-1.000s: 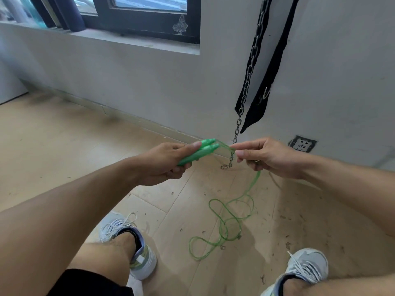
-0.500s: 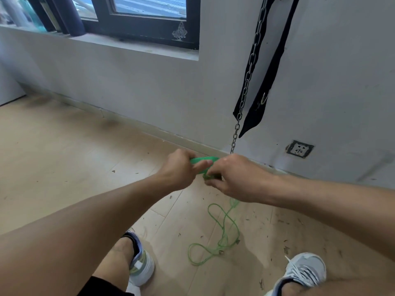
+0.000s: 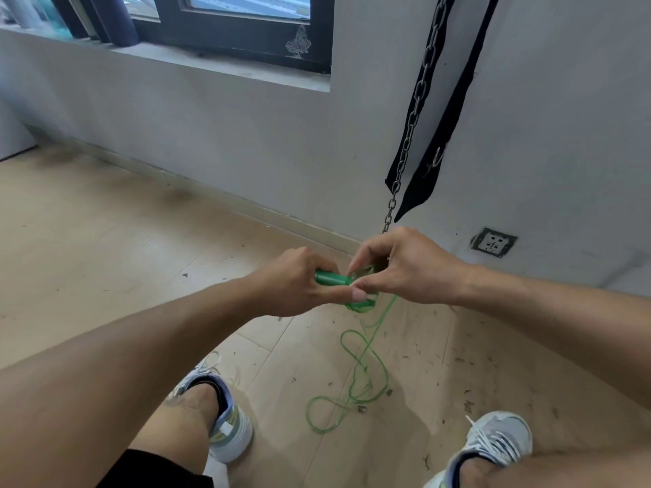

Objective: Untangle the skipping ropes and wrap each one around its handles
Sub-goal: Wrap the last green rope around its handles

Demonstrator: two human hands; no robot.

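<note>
Since a second ago: hands closed together, left hand (image 3: 292, 281) gripping green handles (image 3: 329, 278), right hand (image 3: 398, 267) pinching rope (image 3: 364, 368) into first turn. Wrapping begun; most slack on floor (image 3: 105, 258).

Handles (image 3: 329, 278) between left hand (image 3: 292, 281) and right hand (image 3: 405, 265), rope (image 3: 355, 375) seemingly on floor (image 3: 105, 258) below

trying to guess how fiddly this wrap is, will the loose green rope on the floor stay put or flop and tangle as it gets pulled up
Probably floppy: the green rope lies in loose overlapping loops on the floor, so it may snag on itself. It looks thin and light, likely lifting easily. Wraps near the handles, between left hand and right hand, may spring loose if released.
</note>
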